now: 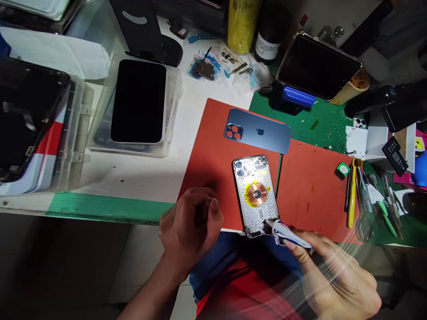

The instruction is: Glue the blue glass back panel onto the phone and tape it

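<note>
On the red mat lies an opened phone (255,198), its back side up, with a copper charging coil, yellow tape and camera lenses showing. My right hand (333,262) grips a white and blue glue tube (288,235) between thumb and fingers. The tube's nozzle points at the lower right end of the phone; whether it touches cannot be told. Left of the phone, my left hand (191,222) is closed, thumb against curled fingers, and anything inside them is hidden. Above the phone rests a blue phone back cover (258,131) with camera holes and an apple logo.
Red mats (313,186) lie over a green mat. Tweezers, brushes and a yellow-handled tool (352,195) lie at right beside a small green box (342,170). A phone on a stand (318,66) is behind. A black-screened phone (138,101) sits on a clear case at left.
</note>
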Demonstrator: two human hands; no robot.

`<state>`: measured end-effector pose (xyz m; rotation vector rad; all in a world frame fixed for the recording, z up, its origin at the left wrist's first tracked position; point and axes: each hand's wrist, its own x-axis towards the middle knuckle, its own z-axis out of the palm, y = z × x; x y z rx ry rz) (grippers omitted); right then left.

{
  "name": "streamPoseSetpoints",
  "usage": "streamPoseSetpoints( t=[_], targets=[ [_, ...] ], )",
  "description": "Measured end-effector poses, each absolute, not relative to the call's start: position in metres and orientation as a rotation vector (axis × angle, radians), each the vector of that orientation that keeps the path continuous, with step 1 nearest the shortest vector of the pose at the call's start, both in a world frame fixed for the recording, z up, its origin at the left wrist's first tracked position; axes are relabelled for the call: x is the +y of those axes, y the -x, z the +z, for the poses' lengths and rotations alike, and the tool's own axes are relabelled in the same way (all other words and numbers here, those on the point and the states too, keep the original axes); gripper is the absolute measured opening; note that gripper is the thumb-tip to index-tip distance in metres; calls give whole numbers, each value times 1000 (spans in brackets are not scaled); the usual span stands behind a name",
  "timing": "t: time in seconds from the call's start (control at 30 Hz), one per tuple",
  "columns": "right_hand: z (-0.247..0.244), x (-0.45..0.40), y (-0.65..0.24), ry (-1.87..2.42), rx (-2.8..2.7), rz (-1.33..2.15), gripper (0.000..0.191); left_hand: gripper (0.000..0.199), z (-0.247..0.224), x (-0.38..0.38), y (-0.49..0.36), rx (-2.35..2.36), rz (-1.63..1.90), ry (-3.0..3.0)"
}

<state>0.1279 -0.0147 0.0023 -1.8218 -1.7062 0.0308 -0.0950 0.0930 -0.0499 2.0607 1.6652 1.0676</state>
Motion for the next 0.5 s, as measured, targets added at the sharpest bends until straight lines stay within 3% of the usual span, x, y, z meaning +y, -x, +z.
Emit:
streamPoseSetpoints(
  t=[0.5],
  targets=[
    [7,-17,-125,1847,-1684,44,21,8,-52,95,95,1639,1118,-2063]
  ],
)
